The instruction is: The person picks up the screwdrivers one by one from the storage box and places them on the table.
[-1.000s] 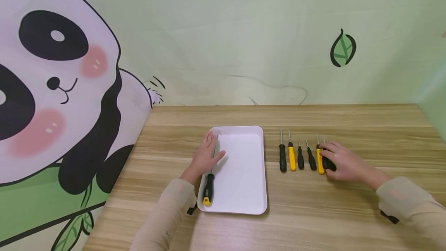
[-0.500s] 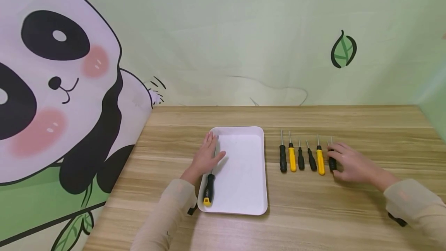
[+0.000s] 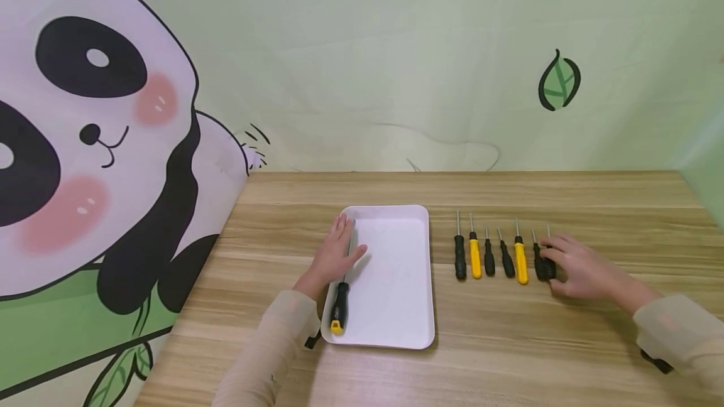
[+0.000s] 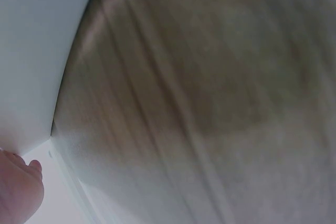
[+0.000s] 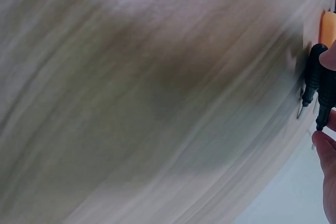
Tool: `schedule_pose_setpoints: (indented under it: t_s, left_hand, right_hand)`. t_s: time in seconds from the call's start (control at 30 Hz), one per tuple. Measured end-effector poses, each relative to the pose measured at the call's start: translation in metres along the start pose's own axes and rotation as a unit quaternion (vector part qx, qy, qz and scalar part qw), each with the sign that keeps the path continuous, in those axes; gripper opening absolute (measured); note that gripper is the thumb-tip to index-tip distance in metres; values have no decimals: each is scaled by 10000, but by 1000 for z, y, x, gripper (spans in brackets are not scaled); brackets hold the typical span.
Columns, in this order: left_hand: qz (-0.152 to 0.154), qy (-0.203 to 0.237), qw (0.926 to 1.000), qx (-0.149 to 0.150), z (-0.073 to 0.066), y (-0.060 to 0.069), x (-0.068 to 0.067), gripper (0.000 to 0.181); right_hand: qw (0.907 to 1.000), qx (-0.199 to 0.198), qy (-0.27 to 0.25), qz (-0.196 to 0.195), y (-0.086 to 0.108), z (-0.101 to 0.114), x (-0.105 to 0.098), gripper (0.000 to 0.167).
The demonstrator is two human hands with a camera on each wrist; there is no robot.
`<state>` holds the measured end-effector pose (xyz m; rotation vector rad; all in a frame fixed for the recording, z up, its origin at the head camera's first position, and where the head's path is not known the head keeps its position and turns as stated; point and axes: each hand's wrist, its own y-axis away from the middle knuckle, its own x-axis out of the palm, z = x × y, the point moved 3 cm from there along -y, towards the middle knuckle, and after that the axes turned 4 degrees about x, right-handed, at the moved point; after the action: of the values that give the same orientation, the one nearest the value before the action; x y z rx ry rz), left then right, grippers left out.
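My left hand [image 3: 334, 256] rests along the left rim of a white tray [image 3: 390, 338], fingers straight, with the thumb over the inside. In the tray lies a screwdriver [image 3: 339, 303] with a black handle and yellow end; the hand covers part of its shaft. Right of the tray, my right hand [image 3: 582, 272] pinches the black handle of a small screwdriver [image 5: 325, 90] between thumb and fingers, at the right end of a row. Close beside it lies another small black screwdriver [image 3: 538, 262]. In the left wrist view, only part of the hand [image 4: 21, 190] shows.
The row runs leftward on the wooden table [image 3: 486, 357]: a yellow screwdriver [image 3: 520, 262], two small black screwdrivers [image 3: 506, 259], another yellow screwdriver [image 3: 474, 257] and a longer black screwdriver [image 3: 460, 256]. A wall with a panda print [image 3: 141, 174] stands behind.
My right hand has moved right in small steps, away from the yellow screwdriver, with a black one in its fingers. Another small black screwdriver is now uncovered. My left hand stays still.
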<state>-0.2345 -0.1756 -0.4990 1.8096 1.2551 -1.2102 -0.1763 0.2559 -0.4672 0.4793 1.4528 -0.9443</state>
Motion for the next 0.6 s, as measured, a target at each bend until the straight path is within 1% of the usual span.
schedule_pose_setpoints:
  t_s: [0.2,0.3,0.6]
  left_hand:
    - [1,32,10000,-35,1,0,1,73]
    - [11,-19,10000,-56,1,0,2,73]
    - [57,27,9999,-103,2,-1,2,74]
  right_hand:
    - [10000,62,14,43,4,-4,3,47]
    - [9999,116,-2,98,5,-5,4,47]
    - [9976,447,-56,520,9,-10,8,50]
